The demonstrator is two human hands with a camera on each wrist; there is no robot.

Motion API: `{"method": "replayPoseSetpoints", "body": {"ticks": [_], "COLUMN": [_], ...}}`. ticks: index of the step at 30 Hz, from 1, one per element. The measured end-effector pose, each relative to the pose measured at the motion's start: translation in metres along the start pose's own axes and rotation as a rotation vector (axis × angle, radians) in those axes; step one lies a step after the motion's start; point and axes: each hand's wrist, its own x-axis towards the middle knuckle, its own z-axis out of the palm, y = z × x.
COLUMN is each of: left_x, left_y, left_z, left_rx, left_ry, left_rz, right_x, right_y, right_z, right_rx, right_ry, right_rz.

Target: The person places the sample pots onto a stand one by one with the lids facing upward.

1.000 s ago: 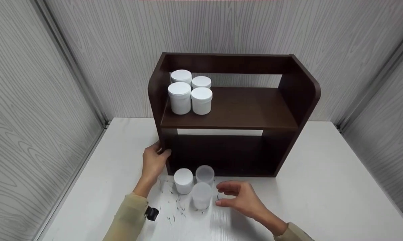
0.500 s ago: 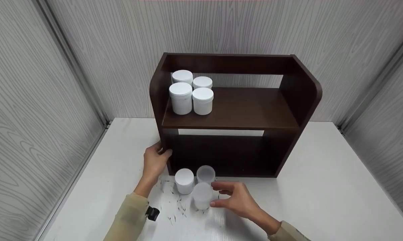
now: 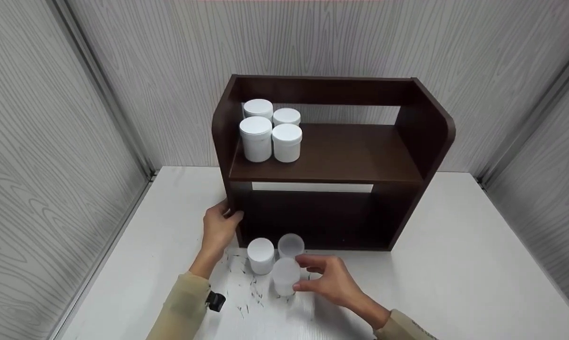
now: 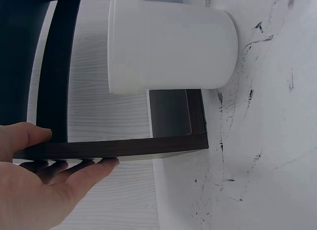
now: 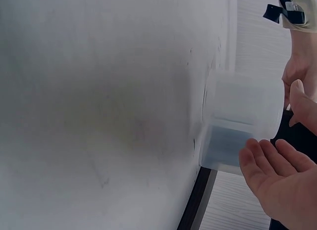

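Observation:
My left hand grips the left side panel of a dark brown two-tier shelf; in the left wrist view, the thumb lies on one face and the fingers on the other. Before the shelf stand a white lidded jar and two translucent plastic tubs, one at the back and a front tub. My right hand is at the front tub's right side, thumb and fingers spread apart. Its fingertips overlap the tub's edge in the head view. The right wrist view shows the fingers relaxed beside the tubs.
Several white lidded jars are grouped at the left end of the upper tier. The white table has dark scuff marks near the tubs. Grey wood-grain panels stand behind and on both sides.
My right hand has moved left to the front tub's side, its fingertips now overlapping the tub's edge. The left hand keeps its grip on the shelf; the jars and tubs stay put.

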Motion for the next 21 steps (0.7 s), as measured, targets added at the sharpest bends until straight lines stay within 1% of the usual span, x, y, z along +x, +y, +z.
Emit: {"method": "replayPoseSetpoints", "body": {"ticks": [4,9,17,21], "left_x": [0.0001,-0.0008,-0.0010,-0.0006], "left_y": [-0.0001,0.0019,0.0021,0.0007], "left_z": [-0.0002,-0.0015,-0.0011,-0.0011], "left_rx": [0.001,0.004,0.005,0.009], "left_ry": [-0.005,-0.020,-0.013,-0.006], "left_rz": [0.004,0.010,0.001,0.001], "right_x": [0.0013,0.0021,0.0033,0.0031], "right_y": [0.0010,0.0009,0.0020,0.0020], "right_z": [0.0012,0.0025,0.0056,0.0074], "right_rx": [-0.025,-0.012,0.000,-0.004], "right_ry": [0.003,0.012,0.007,-0.001], "right_rz": [0.002,0.016,-0.007,-0.004]}}
